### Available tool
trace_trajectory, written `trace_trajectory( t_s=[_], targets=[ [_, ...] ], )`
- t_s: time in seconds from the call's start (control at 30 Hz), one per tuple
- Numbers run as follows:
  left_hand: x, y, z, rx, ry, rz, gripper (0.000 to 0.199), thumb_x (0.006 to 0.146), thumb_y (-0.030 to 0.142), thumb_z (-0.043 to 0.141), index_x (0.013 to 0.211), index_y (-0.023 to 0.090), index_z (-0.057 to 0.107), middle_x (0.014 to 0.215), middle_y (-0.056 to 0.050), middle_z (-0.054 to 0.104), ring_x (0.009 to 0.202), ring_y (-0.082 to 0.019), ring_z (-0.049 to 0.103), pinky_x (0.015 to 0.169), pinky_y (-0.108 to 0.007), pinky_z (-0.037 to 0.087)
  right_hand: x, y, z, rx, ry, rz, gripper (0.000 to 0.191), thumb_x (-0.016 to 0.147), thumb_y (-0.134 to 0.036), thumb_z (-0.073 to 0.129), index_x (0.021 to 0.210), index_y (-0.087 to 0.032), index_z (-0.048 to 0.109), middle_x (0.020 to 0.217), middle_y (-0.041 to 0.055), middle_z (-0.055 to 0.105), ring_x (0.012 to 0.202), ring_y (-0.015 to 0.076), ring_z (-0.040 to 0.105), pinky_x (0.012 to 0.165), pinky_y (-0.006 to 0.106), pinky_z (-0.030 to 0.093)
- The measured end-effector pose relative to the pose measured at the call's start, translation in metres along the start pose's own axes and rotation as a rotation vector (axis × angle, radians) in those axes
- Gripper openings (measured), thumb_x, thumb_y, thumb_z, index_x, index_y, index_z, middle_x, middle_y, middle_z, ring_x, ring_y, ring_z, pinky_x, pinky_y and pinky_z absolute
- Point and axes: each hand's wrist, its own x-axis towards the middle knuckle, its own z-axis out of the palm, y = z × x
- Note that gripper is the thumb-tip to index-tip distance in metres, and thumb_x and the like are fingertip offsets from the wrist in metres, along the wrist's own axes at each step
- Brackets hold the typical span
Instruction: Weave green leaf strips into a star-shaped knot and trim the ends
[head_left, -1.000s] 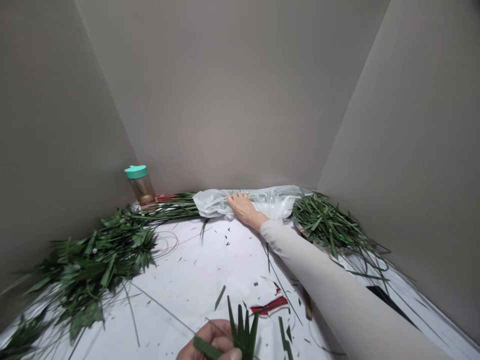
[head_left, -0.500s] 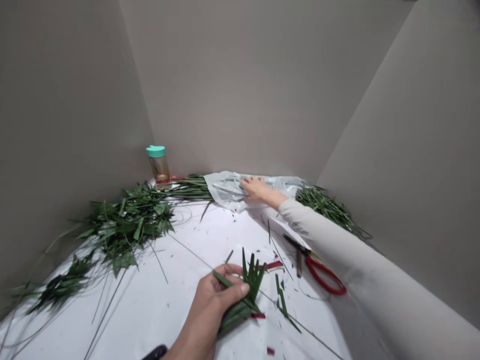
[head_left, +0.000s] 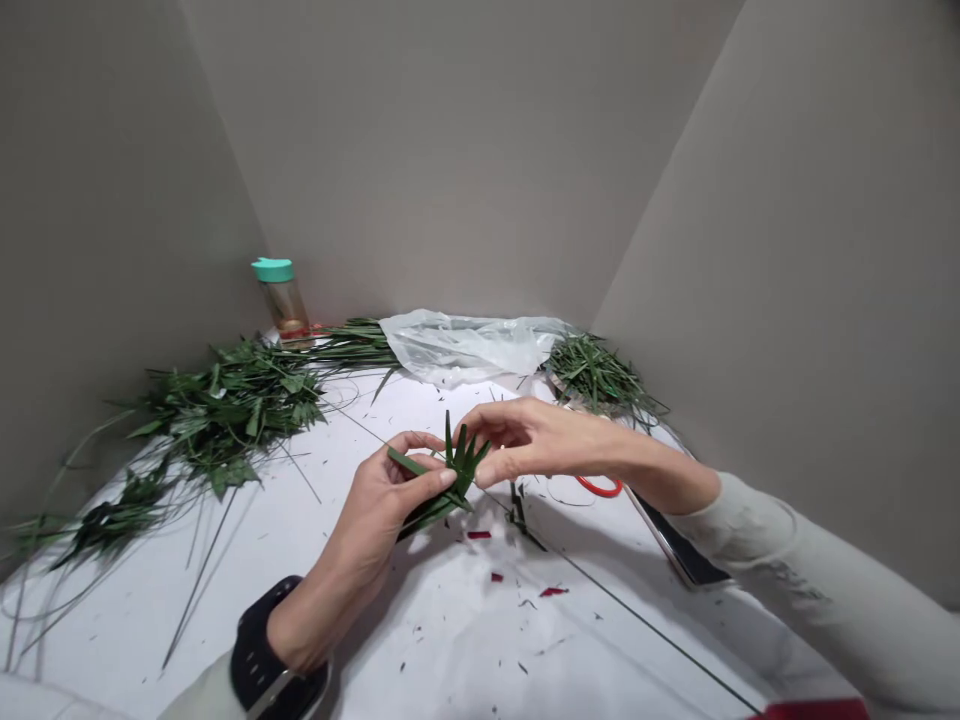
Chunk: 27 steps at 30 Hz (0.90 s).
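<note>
My left hand [head_left: 401, 487] pinches a small bundle of folded green leaf strips [head_left: 463, 462] between thumb and fingers, its pointed ends fanning upward. On the other side, my right hand [head_left: 532, 440] curves around the fanned ends, thumb in front and fingers behind, touching the strips. Part of the bundle is hidden by my left palm. Below both hands, a long thin stem [head_left: 637, 613] crosses the white table surface [head_left: 390, 640], with cut leaf scraps [head_left: 519, 508] and small red pieces [head_left: 479, 535] near it.
Leafy greenery [head_left: 232, 410] is piled at left, with a jar with a teal lid [head_left: 281, 300] behind. A plastic bag [head_left: 457, 345] lies over long leaves at the back. More cut leaves [head_left: 596, 372] are at right. Red scissor handles [head_left: 600, 488] and a dark flat device [head_left: 679, 540] lie partly under my right arm.
My right hand has come back from the plastic bag to the leaf strips in my left hand. My left hand has stayed on the bundle. The view has shifted.
</note>
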Motion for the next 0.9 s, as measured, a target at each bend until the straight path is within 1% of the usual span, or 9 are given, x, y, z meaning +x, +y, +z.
trace_trajectory(
  t_s=[0.17,0.27,0.33,0.43,0.53,0.6,0.67,0.77,0.9],
  targets=[
    [0.002,0.002,0.004,0.082,-0.077,0.035,0.028,0.076,0.013,0.08,0.099,0.016,0.064,0.073,0.004,0.068,0.066,-0.016,0.065,0.064,-0.029,0.051,0.003,0.004,0.021,0.127,0.206,-0.009,0.031,0.086,-0.046,0.071,0.085,-0.016,0.066,0.07,-0.0019,0.06,0.064,0.0108,0.054,0.054,0.022,0.041],
    [0.004,0.008,0.003,0.101,-0.087,0.054,0.028,0.078,0.016,0.079,0.102,0.016,0.065,0.074,0.003,0.068,0.065,-0.016,0.064,0.063,-0.03,0.051,0.005,0.011,0.027,0.198,0.306,-0.009,0.027,0.092,-0.04,0.066,0.085,-0.015,0.064,0.069,-0.004,0.056,0.058,0.0089,0.052,0.052,0.022,0.044],
    [0.005,0.012,0.001,0.09,-0.042,0.102,0.027,0.082,0.022,0.077,0.105,0.016,0.065,0.084,0.0,0.07,0.076,-0.019,0.067,0.072,-0.036,0.054,0.007,0.015,0.027,0.226,0.401,0.006,0.024,0.095,-0.038,0.063,0.092,-0.014,0.064,0.076,-0.0022,0.061,0.06,0.0101,0.057,0.055,0.024,0.05],
    [0.008,0.012,-0.003,0.045,0.092,0.184,0.025,0.088,0.032,0.071,0.106,0.016,0.065,0.102,-0.005,0.07,0.096,-0.023,0.066,0.088,-0.044,0.052,0.012,0.018,0.017,0.246,0.627,0.025,0.025,0.097,-0.036,0.061,0.107,-0.014,0.064,0.098,0.0038,0.067,0.077,0.0148,0.065,0.068,0.031,0.057],
    [0.01,0.005,-0.004,0.002,0.199,0.193,0.026,0.092,0.038,0.064,0.105,0.016,0.063,0.106,-0.007,0.068,0.095,-0.023,0.065,0.086,-0.044,0.052,0.02,0.02,0.004,0.266,0.863,0.023,0.03,0.097,-0.037,0.06,0.118,-0.016,0.061,0.113,0.0075,0.066,0.092,0.0195,0.067,0.078,0.038,0.058],
    [0.01,0.0,0.0,-0.014,0.187,0.172,0.026,0.092,0.038,0.064,0.106,0.016,0.063,0.104,-0.006,0.068,0.092,-0.023,0.065,0.084,-0.043,0.053,0.026,0.021,-0.001,0.283,0.966,0.014,0.032,0.097,-0.037,0.06,0.121,-0.016,0.06,0.117,0.0084,0.064,0.096,0.021,0.066,0.081,0.04,0.058],
    [0.01,-0.001,0.008,-0.025,0.123,0.145,0.028,0.092,0.036,0.065,0.112,0.016,0.062,0.104,-0.006,0.068,0.09,-0.022,0.066,0.082,-0.043,0.054,0.031,0.022,-0.001,0.3,1.01,0.005,0.032,0.097,-0.037,0.06,0.122,-0.016,0.06,0.118,0.0085,0.064,0.097,0.0213,0.066,0.081,0.041,0.058],
    [0.013,0.003,0.022,-0.049,-0.005,0.105,0.035,0.092,0.033,0.066,0.122,0.017,0.059,0.107,-0.007,0.069,0.088,-0.022,0.068,0.08,-0.043,0.057,0.035,0.021,0.011,0.312,1.005,-0.001,0.031,0.097,-0.036,0.061,0.12,-0.016,0.061,0.116,0.0081,0.065,0.096,0.021,0.067,0.081,0.04,0.058],
    [0.024,0.007,0.033,-0.074,-0.094,0.08,0.025,0.092,0.026,0.067,0.114,0.016,0.063,0.104,-0.006,0.069,0.085,-0.02,0.068,0.075,-0.039,0.059,0.036,0.019,0.036,0.291,1.009,-0.014,0.03,0.096,-0.036,0.061,0.119,-0.016,0.062,0.117,0.008,0.065,0.098,0.0217,0.066,0.084,0.042,0.058]
  ],
)
